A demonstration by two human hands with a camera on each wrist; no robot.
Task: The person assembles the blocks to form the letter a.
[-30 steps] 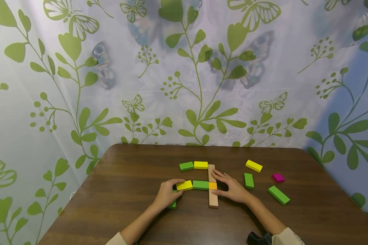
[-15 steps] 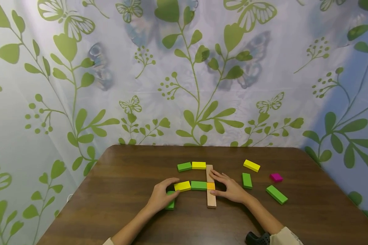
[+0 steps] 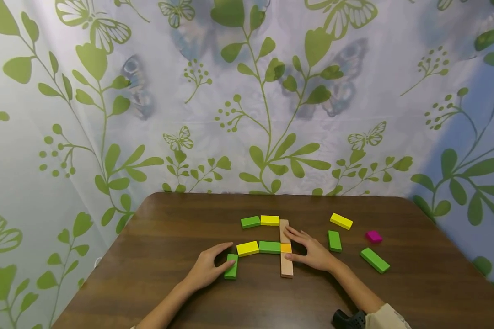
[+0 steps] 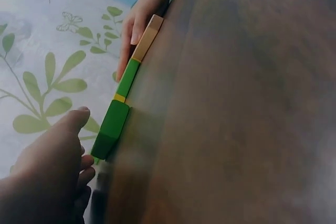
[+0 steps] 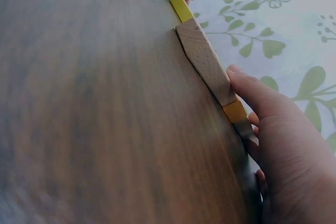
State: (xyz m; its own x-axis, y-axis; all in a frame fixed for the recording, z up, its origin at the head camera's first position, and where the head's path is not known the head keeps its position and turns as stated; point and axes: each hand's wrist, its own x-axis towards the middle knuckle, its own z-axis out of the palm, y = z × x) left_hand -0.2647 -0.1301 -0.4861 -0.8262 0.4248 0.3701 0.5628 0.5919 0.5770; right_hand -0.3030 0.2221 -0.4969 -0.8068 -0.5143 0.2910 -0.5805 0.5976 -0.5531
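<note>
My left hand (image 3: 206, 269) is spread beside a green block (image 3: 231, 273), its thumb overlapping that block's left edge and its index finger stretched forward, left of a yellow block (image 3: 248, 249). That yellow block meets another green block (image 3: 269, 247), which ends at a small orange block (image 3: 286, 248). Two plain wooden blocks, a near one (image 3: 287, 267) and a far one (image 3: 284, 228), line up with the orange piece between them. My right hand (image 3: 317, 253) rests along their right side, fingertips on the far wooden block and thumb at the near one. Its fingers are extended.
A second yellow block (image 3: 270, 220) and a green block (image 3: 250, 222) extend left from the far wooden block. On the right of the brown table (image 3: 169, 214) lie loose yellow (image 3: 341, 221), green (image 3: 374, 260) and magenta (image 3: 374, 236) blocks. A patterned cloth (image 3: 247, 114) hangs behind.
My left hand has let go of the yellow block and drawn back to the left, uncovering more of the near green block. My right hand stays at the wooden blocks.
</note>
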